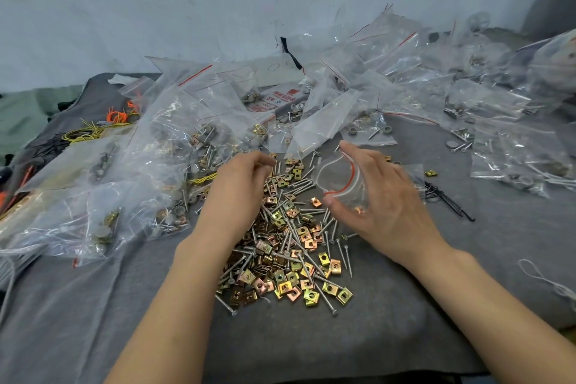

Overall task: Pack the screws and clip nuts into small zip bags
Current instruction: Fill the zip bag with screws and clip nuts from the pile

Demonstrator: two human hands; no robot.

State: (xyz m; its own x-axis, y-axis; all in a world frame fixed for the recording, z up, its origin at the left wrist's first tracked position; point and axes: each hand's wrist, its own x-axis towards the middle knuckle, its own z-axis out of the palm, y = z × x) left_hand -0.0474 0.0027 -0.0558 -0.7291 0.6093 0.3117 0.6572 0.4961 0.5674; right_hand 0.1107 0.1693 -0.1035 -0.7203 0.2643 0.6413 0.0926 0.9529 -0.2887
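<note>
A loose heap of silver screws (pixel 324 301) and gold-coloured clip nuts (pixel 285 287) lies in the middle of the grey cloth. My right hand (pixel 383 206) holds a small clear zip bag (pixel 341 184) with a red seal line, its mouth spread open toward the left between thumb and fingers. A clip nut shows inside the bag near my thumb. My left hand (pixel 240 193) hovers over the far left part of the heap with curled fingertips pinched together; what they pinch is hidden.
Filled and empty zip bags (pixel 174 146) pile up to the left, behind and to the right (pixel 517 159). Yellow and orange wire ties (pixel 93 131) lie at far left, black ties (pixel 445 199) right of my right hand. Bare grey cloth (pixel 311 343) lies near me.
</note>
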